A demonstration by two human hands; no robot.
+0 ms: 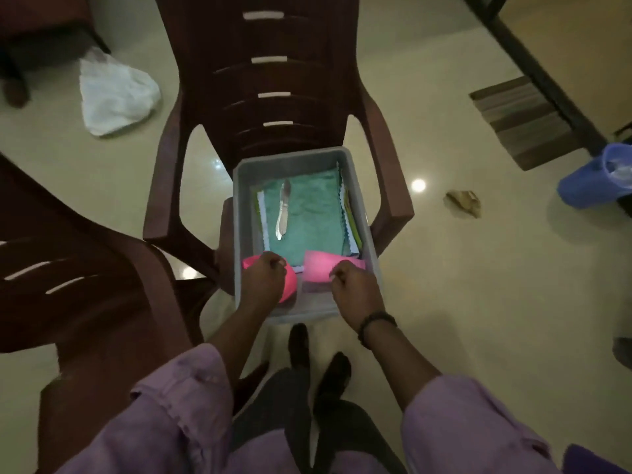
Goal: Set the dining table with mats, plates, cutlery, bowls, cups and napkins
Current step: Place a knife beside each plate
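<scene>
A grey plastic tub rests on the seat of a brown plastic chair. Inside lie folded green cloths with a metal knife on top. My left hand grips a pink cup at the tub's near left corner. My right hand grips a second pink cup at the near right. Both cups are partly hidden by my fingers.
A second brown chair stands close on the left. A white bag lies on the floor behind. A blue bucket, a striped doormat and a crumpled scrap are on the right. My feet stand just before the tub.
</scene>
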